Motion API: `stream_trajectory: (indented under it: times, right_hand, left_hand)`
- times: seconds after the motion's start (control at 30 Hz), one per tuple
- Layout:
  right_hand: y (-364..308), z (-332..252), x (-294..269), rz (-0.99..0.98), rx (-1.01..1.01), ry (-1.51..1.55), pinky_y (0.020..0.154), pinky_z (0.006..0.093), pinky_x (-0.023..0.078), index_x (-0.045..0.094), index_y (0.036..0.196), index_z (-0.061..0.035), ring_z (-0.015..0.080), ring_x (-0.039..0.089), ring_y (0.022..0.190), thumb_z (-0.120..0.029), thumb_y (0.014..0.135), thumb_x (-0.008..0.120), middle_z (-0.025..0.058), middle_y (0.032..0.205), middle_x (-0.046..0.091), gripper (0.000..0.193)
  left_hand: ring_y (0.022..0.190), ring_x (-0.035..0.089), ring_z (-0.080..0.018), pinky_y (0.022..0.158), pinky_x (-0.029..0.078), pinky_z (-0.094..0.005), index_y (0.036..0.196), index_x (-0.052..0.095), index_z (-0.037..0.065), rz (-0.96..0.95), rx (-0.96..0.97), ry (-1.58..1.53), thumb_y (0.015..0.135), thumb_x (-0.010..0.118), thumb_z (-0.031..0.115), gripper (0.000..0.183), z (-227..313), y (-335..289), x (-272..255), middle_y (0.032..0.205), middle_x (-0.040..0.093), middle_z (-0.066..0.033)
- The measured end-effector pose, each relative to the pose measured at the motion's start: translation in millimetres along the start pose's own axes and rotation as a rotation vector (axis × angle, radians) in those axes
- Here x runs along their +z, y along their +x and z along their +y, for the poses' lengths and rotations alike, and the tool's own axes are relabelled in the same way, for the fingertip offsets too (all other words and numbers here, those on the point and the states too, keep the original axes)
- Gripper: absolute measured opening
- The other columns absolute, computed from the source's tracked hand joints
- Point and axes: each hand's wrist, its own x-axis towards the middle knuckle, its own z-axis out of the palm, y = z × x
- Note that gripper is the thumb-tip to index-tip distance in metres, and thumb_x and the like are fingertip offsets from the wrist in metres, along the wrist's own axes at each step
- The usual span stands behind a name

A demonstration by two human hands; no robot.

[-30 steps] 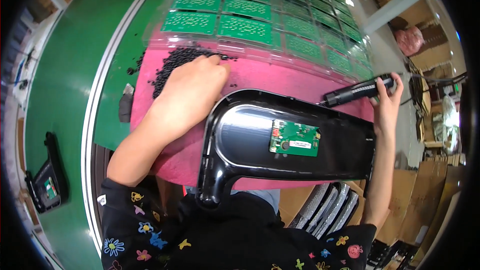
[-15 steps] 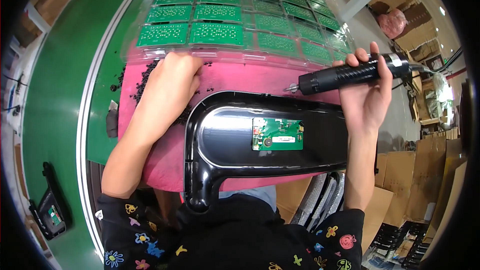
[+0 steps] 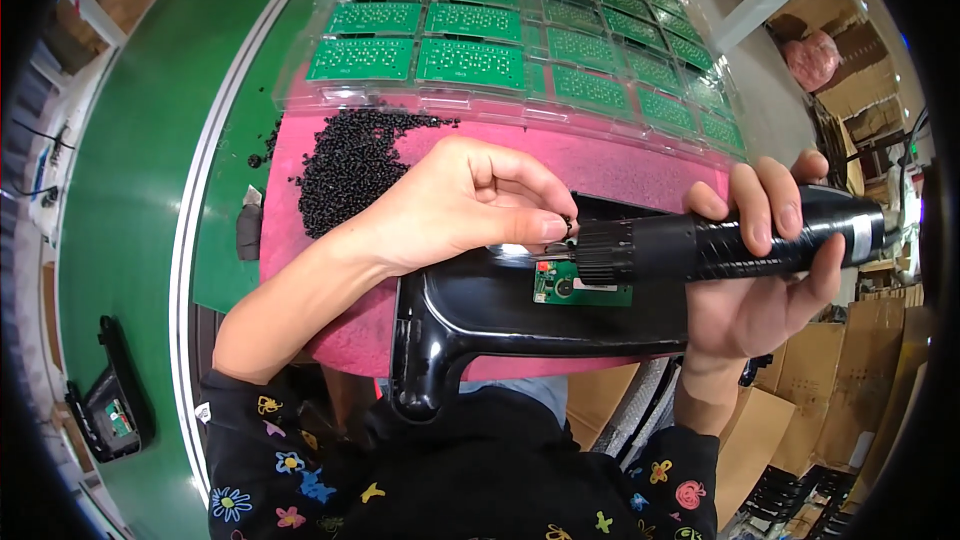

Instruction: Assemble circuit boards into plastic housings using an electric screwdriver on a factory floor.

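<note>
Gripping a black electric screwdriver (image 3: 735,240), the right hand (image 3: 765,285) wraps its fingers over the barrel and holds the tool almost level, tip pointing to the person's left. The left hand (image 3: 455,205) meets that tip, thumb and forefinger pinched on a small black screw (image 3: 567,226) right at the driver's nose. Both hands hover just above a small green circuit board (image 3: 580,287) seated in a glossy black plastic housing (image 3: 500,310), which lies on a pink mat (image 3: 640,165) at the near edge of the bench. A heap of loose black screws (image 3: 350,165) sits on the mat beyond the left wrist. Farther back, a clear tray of green circuit boards (image 3: 470,50) spreads across the green work surface (image 3: 130,170). Another black housing (image 3: 105,405) lies well apart at the lower left.
</note>
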Motion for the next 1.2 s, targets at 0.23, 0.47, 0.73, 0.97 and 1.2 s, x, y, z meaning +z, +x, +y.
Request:
stream_trajectory:
  times: [0.23, 0.47, 0.73, 0.97, 1.2]
  right_hand:
    - [-7, -11, 9, -0.034, -0.137, -0.143, 0.082, 0.0332, 0.034, 0.048, 0.108, -0.0121, 0.0087, 0.048, 0.073, -0.017, 0.085, 0.069, -0.0041, 0.083, 0.048, 0.031]
    - [-12, -26, -1, -0.104, -0.196, -0.204, 0.082, 0.0367, 0.035, 0.048, 0.110, -0.0159, 0.0101, 0.049, 0.073, -0.023, 0.085, 0.071, -0.0052, 0.084, 0.050, 0.035]
    - [-16, -16, 10, -0.032, -0.239, -0.186, 0.080, 0.0320, 0.034, 0.047, 0.102, -0.0140, 0.0081, 0.047, 0.069, -0.015, 0.077, 0.074, -0.0055, 0.078, 0.047, 0.036]
    - [-21, -14, 12, -0.080, -0.235, -0.210, 0.079, 0.0317, 0.035, 0.048, 0.101, -0.0152, 0.0077, 0.048, 0.068, -0.015, 0.076, 0.075, -0.0060, 0.078, 0.048, 0.037]
    - [-23, -10, 11, -0.102, -0.134, -0.196, 0.078, 0.0332, 0.035, 0.046, 0.101, -0.0169, 0.0089, 0.051, 0.068, -0.014, 0.076, 0.075, -0.0047, 0.079, 0.051, 0.038]
  left_hand:
    - [0.080, 0.068, -0.0129, 0.075, 0.056, -0.0261, 0.102, 0.067, -0.003, 0.013, -0.009, 0.064, 0.088, 0.068, 0.004, 0.016, -6, 1, 0, 0.089, 0.070, -0.0092]
    - [0.080, 0.068, -0.0137, 0.075, 0.056, -0.0264, 0.104, 0.066, -0.003, -0.025, 0.014, 0.033, 0.090, 0.067, 0.006, 0.017, -11, 2, 0, 0.089, 0.071, -0.0095]
    - [0.080, 0.068, -0.0136, 0.075, 0.055, -0.0263, 0.105, 0.066, -0.004, -0.042, -0.007, 0.046, 0.090, 0.067, 0.008, 0.019, -11, 2, 3, 0.090, 0.071, -0.0103]
    - [0.085, 0.067, -0.0145, 0.080, 0.054, -0.0275, 0.106, 0.065, -0.006, -0.067, -0.033, 0.091, 0.090, 0.066, 0.004, 0.018, -11, -1, 4, 0.095, 0.070, -0.0109]
    - [0.096, 0.062, -0.0134, 0.085, 0.050, -0.0281, 0.104, 0.065, -0.005, -0.130, 0.029, 0.331, 0.089, 0.066, 0.002, 0.016, -12, -5, 9, 0.100, 0.067, -0.0078]
